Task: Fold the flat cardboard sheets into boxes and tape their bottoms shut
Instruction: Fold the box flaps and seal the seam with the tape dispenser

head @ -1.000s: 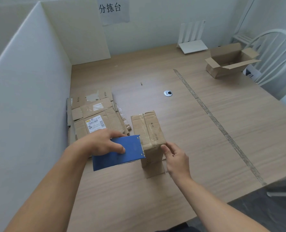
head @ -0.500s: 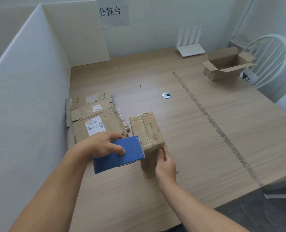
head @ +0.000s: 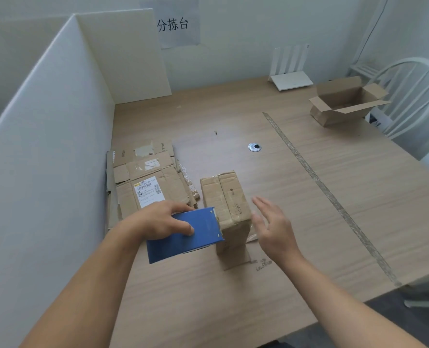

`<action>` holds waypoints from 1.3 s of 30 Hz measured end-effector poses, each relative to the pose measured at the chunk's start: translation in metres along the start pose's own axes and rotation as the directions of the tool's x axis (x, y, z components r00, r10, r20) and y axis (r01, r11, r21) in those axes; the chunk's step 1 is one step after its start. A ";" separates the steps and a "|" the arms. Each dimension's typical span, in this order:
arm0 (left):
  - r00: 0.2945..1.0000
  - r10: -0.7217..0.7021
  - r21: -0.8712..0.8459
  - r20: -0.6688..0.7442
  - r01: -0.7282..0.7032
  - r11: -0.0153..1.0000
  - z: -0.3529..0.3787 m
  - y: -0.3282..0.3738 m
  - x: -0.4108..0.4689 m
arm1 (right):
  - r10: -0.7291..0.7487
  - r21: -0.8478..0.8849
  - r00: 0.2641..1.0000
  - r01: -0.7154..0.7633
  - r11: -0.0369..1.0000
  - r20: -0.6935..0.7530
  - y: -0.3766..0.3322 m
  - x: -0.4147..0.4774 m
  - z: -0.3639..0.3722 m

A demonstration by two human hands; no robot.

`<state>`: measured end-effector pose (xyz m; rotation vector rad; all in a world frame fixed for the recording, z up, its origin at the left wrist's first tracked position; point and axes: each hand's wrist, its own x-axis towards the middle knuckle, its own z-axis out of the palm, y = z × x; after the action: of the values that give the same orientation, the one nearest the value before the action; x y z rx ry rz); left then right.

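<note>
A folded brown cardboard box [head: 227,197] stands upside down on the wooden table [head: 308,209], tape running along its top seam. My left hand [head: 162,218] grips a blue tape dispenser [head: 186,234] whose front edge touches the box's near left corner. Just right of the box, my right hand [head: 271,228] hovers with its fingers spread, touching nothing. A stack of flat cardboard sheets [head: 145,182] lies to the left of the box, against the white partition.
A white partition [head: 45,146] walls off the table's left side. An open finished box [head: 346,101] sits at the far right, near a white chair [head: 414,96]. A white router [head: 290,69] stands at the back. A tape strip [head: 329,194] crosses the table.
My right hand has let go of the box's near right side and lifted off to the right, fingers now spread. The left hand and dispenser stay at the box's corner.
</note>
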<state>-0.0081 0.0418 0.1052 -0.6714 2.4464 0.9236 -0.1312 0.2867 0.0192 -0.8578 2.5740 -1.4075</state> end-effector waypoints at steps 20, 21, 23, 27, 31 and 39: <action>0.999 0.028 -0.251 -0.037 -0.036 0.967 -0.005 -0.051 -0.025 | -0.612 -0.331 0.780 0.615 0.716 0.127 0.028 0.020 0.038; 0.999 0.018 -0.233 -0.031 -0.025 0.972 -0.008 -0.053 -0.027 | -0.607 -0.322 0.785 0.611 0.723 0.127 0.028 0.021 0.039; 0.999 -0.007 -0.197 -0.040 -0.001 0.980 -0.009 -0.051 -0.027 | -0.593 -0.306 0.795 0.601 0.738 0.130 0.028 0.021 0.040; 0.996 -0.038 -0.073 -0.076 0.032 0.997 -0.003 -0.029 -0.016 | -0.573 -0.262 0.808 0.588 0.765 0.138 0.029 0.020 0.041; 0.995 -0.056 -0.017 -0.087 0.055 0.998 0.006 -0.017 -0.003 | -0.553 -0.218 0.821 0.570 0.792 0.137 0.031 0.018 0.041; 0.924 0.046 0.333 -0.379 0.090 0.939 0.031 0.007 -0.008 | -0.495 -0.393 0.855 0.512 0.764 0.153 -0.001 0.014 0.041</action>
<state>0.0013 0.0702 0.0920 -0.8080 2.8360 0.3517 -0.1288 0.2486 -0.0008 -1.7368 2.7828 -0.8798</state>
